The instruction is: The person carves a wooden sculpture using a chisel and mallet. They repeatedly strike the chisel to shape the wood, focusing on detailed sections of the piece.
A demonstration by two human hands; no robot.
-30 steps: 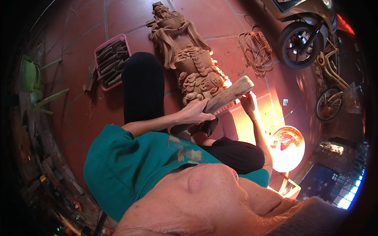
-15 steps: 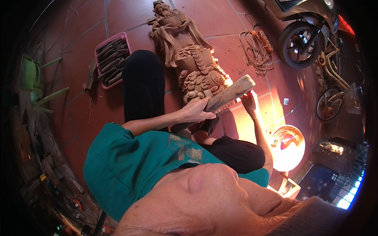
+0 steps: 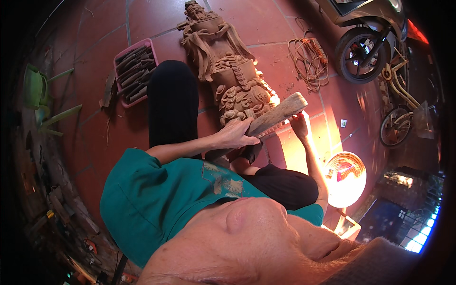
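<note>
A thick, pale, worn wooden bar [image 3: 279, 113] slants up and to the right across my lap. My left hand [image 3: 232, 134] is wrapped round its lower part, thumb across the near side. Below that hand a darker length runs toward my lap, partly hidden. My right hand [image 3: 300, 126] is raised beside the bar's far end, its fingers curled in close to the wood's lower edge; what they pinch is hidden. Just beyond the bar lies a carved wooden statue [image 3: 232, 66] of a robed, bearded figure, on its back, its base toward me.
To the left, a pink basket [image 3: 117, 61] holds several dark-handled tools. A green plastic chair [image 3: 40, 90] lies at far left. Coiled orange cord [image 3: 308, 64] rests at upper right, near a motorbike [image 3: 361, 54] and a bicycle [image 3: 398, 126]. A bright round lamp [image 3: 346, 185] glows beside my right forearm.
Almost nothing differs. The right hand and the bar's far end have shifted only slightly; my left hand keeps its grip and the statue stays put.
</note>
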